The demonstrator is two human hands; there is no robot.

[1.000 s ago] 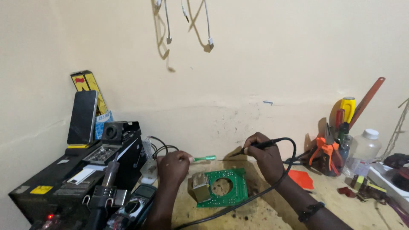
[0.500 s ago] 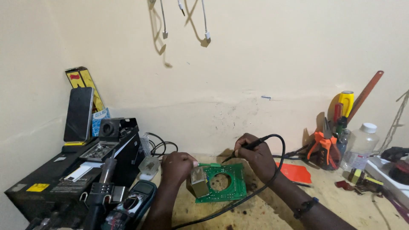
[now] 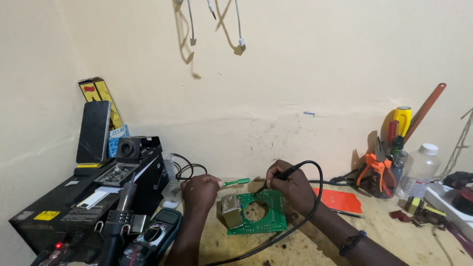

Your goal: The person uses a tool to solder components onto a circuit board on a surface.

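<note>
A green circuit board with a round hole and a metal-cased block at its left end lies on the bench in front of me. My left hand is closed around a thin green-handled tool that points right, above the board's left end. My right hand grips a black soldering iron like a pen, tip down toward the board's far edge. The iron's black cable loops over my wrist and runs down toward me.
A black soldering station with a phone leaning on it stands at the left, a multimeter beside it. Right: an orange card, pliers, screwdrivers, a clear bottle. Cables hang from the wall above.
Both hands have stayed over the board with only small shifts. The view has drifted slightly, so the bench things sit a little differently in frame.
</note>
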